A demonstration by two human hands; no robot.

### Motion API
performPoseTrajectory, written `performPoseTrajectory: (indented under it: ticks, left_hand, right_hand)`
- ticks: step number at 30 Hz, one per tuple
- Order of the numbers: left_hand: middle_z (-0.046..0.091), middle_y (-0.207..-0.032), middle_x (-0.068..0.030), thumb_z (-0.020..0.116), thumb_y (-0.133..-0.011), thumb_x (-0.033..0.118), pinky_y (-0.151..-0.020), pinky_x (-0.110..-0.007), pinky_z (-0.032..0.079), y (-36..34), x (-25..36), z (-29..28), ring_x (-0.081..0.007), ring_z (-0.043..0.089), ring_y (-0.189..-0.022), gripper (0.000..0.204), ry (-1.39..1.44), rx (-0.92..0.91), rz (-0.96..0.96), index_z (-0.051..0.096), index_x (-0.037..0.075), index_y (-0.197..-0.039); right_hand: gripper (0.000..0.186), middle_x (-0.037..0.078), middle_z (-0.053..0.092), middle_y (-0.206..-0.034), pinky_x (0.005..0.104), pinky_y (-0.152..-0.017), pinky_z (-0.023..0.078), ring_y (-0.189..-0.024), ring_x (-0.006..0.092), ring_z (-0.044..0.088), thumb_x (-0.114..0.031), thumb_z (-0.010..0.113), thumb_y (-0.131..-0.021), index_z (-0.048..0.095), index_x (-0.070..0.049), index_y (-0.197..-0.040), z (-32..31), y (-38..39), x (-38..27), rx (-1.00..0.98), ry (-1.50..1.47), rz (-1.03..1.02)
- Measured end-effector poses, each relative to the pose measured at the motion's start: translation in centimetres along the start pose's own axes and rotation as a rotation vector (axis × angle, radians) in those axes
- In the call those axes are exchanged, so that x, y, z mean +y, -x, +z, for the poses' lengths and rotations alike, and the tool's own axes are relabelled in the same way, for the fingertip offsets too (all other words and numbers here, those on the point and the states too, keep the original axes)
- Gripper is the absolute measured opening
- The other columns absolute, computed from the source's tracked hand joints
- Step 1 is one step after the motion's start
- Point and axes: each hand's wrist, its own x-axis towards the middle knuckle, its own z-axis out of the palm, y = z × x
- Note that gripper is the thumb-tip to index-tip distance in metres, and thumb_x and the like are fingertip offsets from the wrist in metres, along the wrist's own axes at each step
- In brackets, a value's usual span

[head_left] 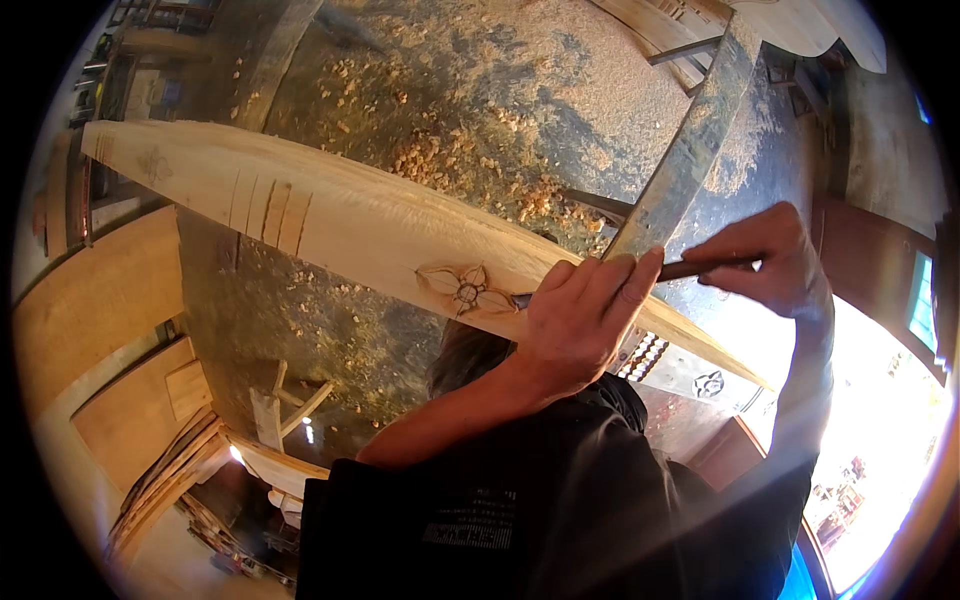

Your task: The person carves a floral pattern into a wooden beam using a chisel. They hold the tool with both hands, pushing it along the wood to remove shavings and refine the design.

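A long pale wooden plank (350, 225) runs slantwise from the far left to the near right. Four-petal flower relief (467, 291) is carved in its face, and several cut lines cross it farther left. My left hand (578, 325) rests on the plank just right of the flower, fingers closed round the front of a carving chisel (685, 269). The tool's metal tip shows beside the right petal. To the right, my right hand (768, 262) grips the chisel's back end, which lies nearly level. The part of the chisel under my left fingers is hidden.
A grey support beam (690, 140) passes beneath the plank toward the back right. Wood shavings (440, 155) litter the dark floor. Large wooden panels (100, 310) stand at the left. A pale patterned strip (690, 372) lies below the plank at right.
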Motion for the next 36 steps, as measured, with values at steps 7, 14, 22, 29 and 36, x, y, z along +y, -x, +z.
performPoseTrajectory:
  ticks: [7,14,22,29,36]
  left_hand:
    - [0.073,-0.117,-0.0094,0.07,-0.09,0.012,-0.061,-0.031,0.041,1.8,0.9,-2.3,-0.0158,0.064,-0.077,0.05,-0.184,-0.005,0.187,0.067,0.003,-0.139]
    - [0.073,-0.114,-0.0082,0.067,-0.096,0.018,-0.061,-0.025,0.04,2.2,1.7,-2.8,-0.0123,0.062,-0.077,0.041,-0.114,-0.001,0.433,0.07,0.005,-0.134]
    - [0.07,-0.112,-0.0103,0.068,-0.093,0.017,-0.062,-0.026,0.045,2.6,1.0,-2.7,-0.0143,0.061,-0.079,0.044,0.013,-0.148,0.59,0.07,0.001,-0.134]
    - [0.071,-0.11,-0.0093,0.073,-0.088,0.015,-0.062,-0.027,0.05,2.5,1.0,-3.7,-0.0154,0.064,-0.078,0.047,0.178,-0.145,0.584,0.071,0.002,-0.133]
    - [0.075,-0.108,-0.0152,0.076,-0.089,0.003,-0.062,-0.033,0.056,1.2,1.5,-3.8,-0.0257,0.074,-0.079,0.044,0.388,-0.222,0.171,0.071,0.003,-0.132]
  right_hand:
    - [0.031,0.01,0.079,-0.076,0.0269,-0.05,0.051,-0.056,0.0157,0.072,-0.005,0.088,-0.071,0.084,-0.003,-0.102,-1.5,0.6,-5.0,-0.144,0.181,-0.118]
    - [0.031,0.011,0.078,-0.08,0.0292,-0.057,0.053,-0.063,0.0175,0.073,-0.015,0.087,-0.076,0.082,-0.001,-0.103,4.9,9.0,-10.1,-0.067,0.133,0.165]
    - [0.035,0.013,0.077,-0.088,0.0321,-0.065,0.055,-0.072,0.0199,0.073,-0.026,0.082,-0.085,0.078,0.002,-0.106,15.6,13.5,-8.5,0.603,-0.18,0.484]
    - [0.044,0.016,0.076,-0.094,0.0346,-0.072,0.057,-0.081,0.022,0.073,-0.036,0.079,-0.093,0.075,0.005,-0.108,17.7,15.0,-7.4,1.159,-0.414,0.359]
    - [0.05,0.02,0.073,-0.103,0.045,-0.088,0.058,-0.093,0.0305,0.072,-0.04,0.069,-0.104,0.067,0.009,-0.115,19.1,8.7,-2.5,1.19,-0.676,-0.082]
